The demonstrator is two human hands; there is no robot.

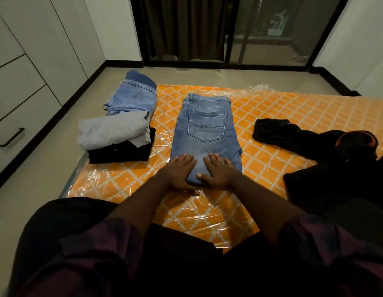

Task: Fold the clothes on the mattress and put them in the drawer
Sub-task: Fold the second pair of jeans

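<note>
Two hands press flat on folded blue jeans (205, 129) in the middle of an orange mattress (272, 108).
The left hand (180, 172) and right hand (218, 170) lie side by side on the jeans' near end, fingers straight and slightly spread. The mattress, diamond-patterned and wrapped in clear plastic, sits on a grey floor (250, 78). A folded stack (117, 133) of denim, grey and black rests at its left edge, and loose black clothes (315, 142) lie to the right. White drawers (12, 103) line the left wall, and a dark curtain (186, 26) and glass door (272, 31) stand beyond.
</note>
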